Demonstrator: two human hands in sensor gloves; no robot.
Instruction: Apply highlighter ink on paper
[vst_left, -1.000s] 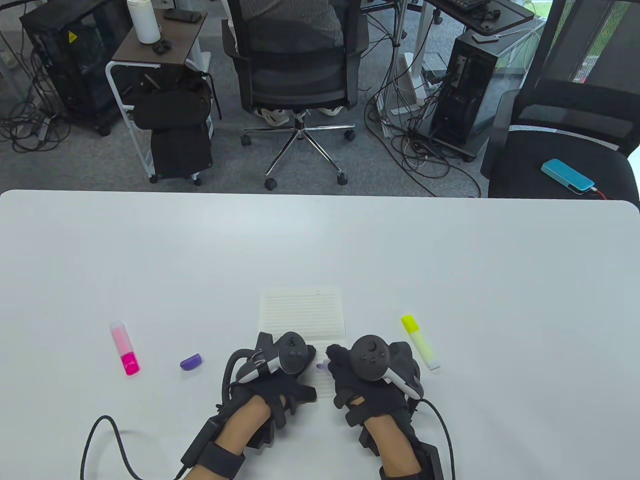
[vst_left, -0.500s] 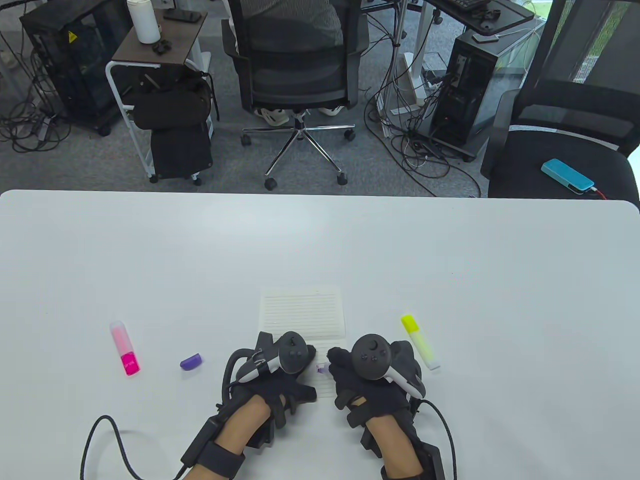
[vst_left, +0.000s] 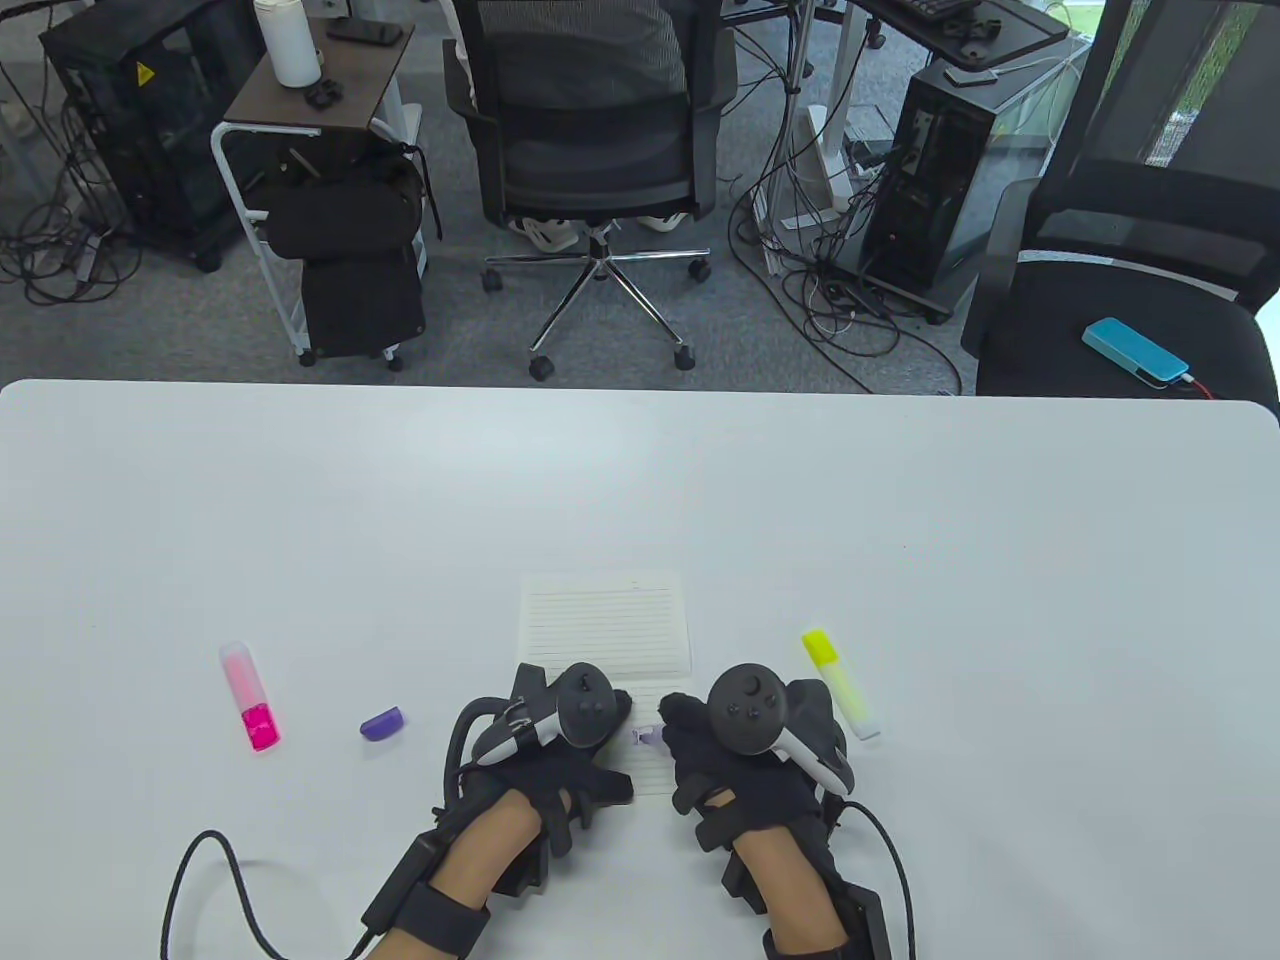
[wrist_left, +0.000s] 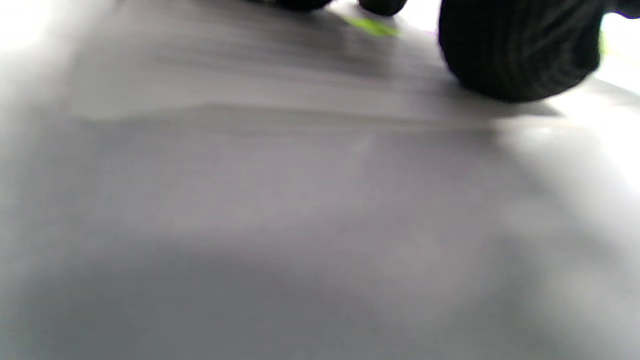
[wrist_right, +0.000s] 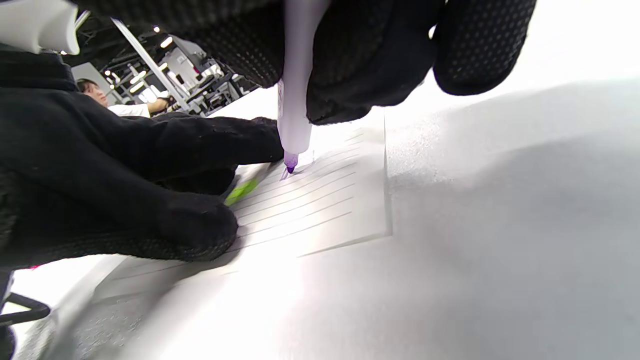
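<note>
Now | purple highlighter (wrist_right: 295, 100): pale barrel, tip on lined paper (vst_left: 605, 625) | right hand (vst_left: 745, 745) fingers pinch it | left hand (vst_left: 555, 740) flat

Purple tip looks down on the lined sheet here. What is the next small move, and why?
Probably a short sideways drag along a ruled line. The right hand grips the purple highlighter upright with its tip on the paper, no purple stroke shows yet, and the left hand rests on the sheet, steadying it.

No readable text or brand — only a yellow warning triangle sticker (vst_left: 146, 73), on a black computer case (vst_left: 130, 130)
</note>
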